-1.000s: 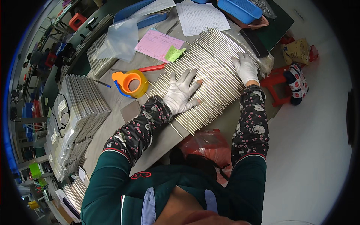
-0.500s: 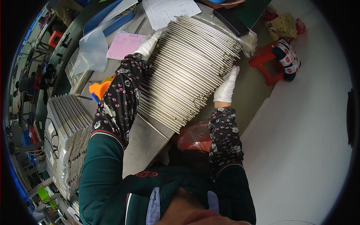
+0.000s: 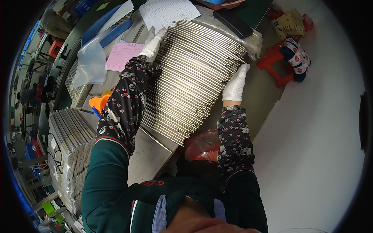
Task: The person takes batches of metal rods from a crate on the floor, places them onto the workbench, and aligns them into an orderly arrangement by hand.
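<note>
A wide layer of thin, shiny metal rods (image 3: 190,77) lies side by side on the grey metal table (image 3: 145,157). My left hand (image 3: 152,43), in a white glove, rests at the rods' far left ends with its thumb spread from its fingers. At their right ends my right hand (image 3: 234,84), in a white glove with part of the wrist bare, is stretched out flat along the uneven tips. Neither hand is wrapped around a rod. One single rod (image 3: 156,139) lies apart, near the table's front edge.
Left of my arm are an orange tape dispenser (image 3: 98,102), a pink form (image 3: 123,56) and stacked wrapped bundles (image 3: 72,143) with eyeglasses (image 3: 57,155) on top. A black box (image 3: 233,23) lies at the back. A red stool (image 3: 274,64) stands right; a red plastic bag (image 3: 203,146) hangs below.
My left thumb has spread away from the fingers. My right hand has straightened along the rod ends. The whole view has shifted slightly.
</note>
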A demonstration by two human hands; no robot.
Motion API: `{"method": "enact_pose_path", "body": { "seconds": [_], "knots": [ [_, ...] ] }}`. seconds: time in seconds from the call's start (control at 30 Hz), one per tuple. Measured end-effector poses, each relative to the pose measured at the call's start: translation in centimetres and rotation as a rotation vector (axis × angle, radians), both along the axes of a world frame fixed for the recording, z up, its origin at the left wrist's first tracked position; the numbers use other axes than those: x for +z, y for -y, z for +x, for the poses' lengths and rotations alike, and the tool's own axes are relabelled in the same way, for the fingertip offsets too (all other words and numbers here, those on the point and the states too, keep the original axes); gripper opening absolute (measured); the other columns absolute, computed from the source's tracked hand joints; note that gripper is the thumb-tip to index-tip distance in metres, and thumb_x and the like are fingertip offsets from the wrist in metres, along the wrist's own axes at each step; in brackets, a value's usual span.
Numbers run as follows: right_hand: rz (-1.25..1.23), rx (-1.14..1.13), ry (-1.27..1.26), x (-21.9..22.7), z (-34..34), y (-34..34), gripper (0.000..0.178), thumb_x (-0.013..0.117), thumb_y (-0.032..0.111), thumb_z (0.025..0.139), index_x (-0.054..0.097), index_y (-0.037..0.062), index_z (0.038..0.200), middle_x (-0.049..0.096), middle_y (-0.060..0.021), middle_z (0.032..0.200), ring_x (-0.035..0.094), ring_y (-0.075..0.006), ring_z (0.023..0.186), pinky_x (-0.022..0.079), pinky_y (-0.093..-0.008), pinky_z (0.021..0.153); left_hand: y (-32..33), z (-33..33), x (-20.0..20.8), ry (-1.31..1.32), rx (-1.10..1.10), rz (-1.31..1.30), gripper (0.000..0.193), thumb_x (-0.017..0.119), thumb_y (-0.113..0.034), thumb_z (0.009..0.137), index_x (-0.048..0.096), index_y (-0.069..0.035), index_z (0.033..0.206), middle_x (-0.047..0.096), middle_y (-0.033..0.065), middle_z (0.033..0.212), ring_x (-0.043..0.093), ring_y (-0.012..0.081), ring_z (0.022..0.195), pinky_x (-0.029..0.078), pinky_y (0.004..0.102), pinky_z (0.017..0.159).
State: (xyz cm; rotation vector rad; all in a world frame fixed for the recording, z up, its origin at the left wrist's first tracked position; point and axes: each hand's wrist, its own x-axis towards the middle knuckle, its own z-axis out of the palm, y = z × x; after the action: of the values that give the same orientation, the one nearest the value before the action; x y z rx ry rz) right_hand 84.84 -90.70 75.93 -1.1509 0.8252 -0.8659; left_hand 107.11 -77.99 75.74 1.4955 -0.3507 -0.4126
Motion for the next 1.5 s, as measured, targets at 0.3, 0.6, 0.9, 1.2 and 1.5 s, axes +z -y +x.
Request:
{"method": "enact_pose_path", "body": {
  "seconds": [0.3,0.6,0.9,1.2,1.5],
  "knots": [
    [-0.172,0.239,0.093,-2.9,0.7,2.1,0.069,0.025,0.048,0.089,0.006,-0.0017,0.134,0.01,-0.0112,0.141,0.01,-0.0183,0.129,0.006,-0.0281,0.105,1.4,-0.1,-0.1,0.008,-0.29,0.038,0.089,0.056,-0.046,0.077,0.011,0.008,0.131,0.024,0.0206,0.134,0.02,0.0242,0.127,0.016,0.0287,0.104],
    [0.08,0.123,0.21,-2.7,-2.2,-0.7,0.068,0.027,0.049,0.088,0.007,0.0047,0.136,-0.002,-0.0115,0.143,-0.003,-0.0196,0.132,-0.003,-0.0353,0.104,-4.6,0.5,1.4,0.09,-0.352,0.153,0.07,0.044,-0.053,0.082,0.026,-0.008,0.132,0.025,0.0087,0.137,0.02,0.0176,0.127,0.015,0.0301,0.104],
    [0.158,0.186,0.104,-1.1,-3.8,-6.1,0.068,0.028,0.046,0.088,0.012,-0.0037,0.133,0.013,-0.014,0.14,0.015,-0.0209,0.129,0.011,-0.0304,0.105,-11.6,-2.0,-0.3,-0.133,-0.359,0.134,0.082,0.029,-0.064,0.08,0.02,-0.003,0.133,0.027,0.017,0.135,0.025,0.0278,0.125,0.021,0.04,0.102],
    [0.178,0.165,0.203,-0.6,-6.0,-13.4,0.061,0.026,0.041,0.088,0.013,0.0031,0.135,0.01,-0.0125,0.141,0.012,-0.023,0.129,0.012,-0.0342,0.105,-15.7,-5.2,-2.0,-0.115,-0.228,0.083,0.071,0.032,-0.056,0.084,0.025,-0.003,0.131,0.033,0.0117,0.133,0.028,0.0223,0.122,0.017,0.0328,0.102],
    [0.144,0.194,0.091,-2.3,-8.4,-13.7,0.068,0.025,0.047,0.088,0.006,0.0021,0.135,0.005,-0.0162,0.141,0.006,-0.0239,0.13,0.005,-0.0338,0.105,-17.9,-5.5,-1.1,-0.259,-0.046,0.01,0.061,0.032,-0.053,0.086,0.042,-0.001,0.115,0.044,0.0179,0.12,0.042,0.0266,0.113,0.037,0.0376,0.094]
  ]
}}
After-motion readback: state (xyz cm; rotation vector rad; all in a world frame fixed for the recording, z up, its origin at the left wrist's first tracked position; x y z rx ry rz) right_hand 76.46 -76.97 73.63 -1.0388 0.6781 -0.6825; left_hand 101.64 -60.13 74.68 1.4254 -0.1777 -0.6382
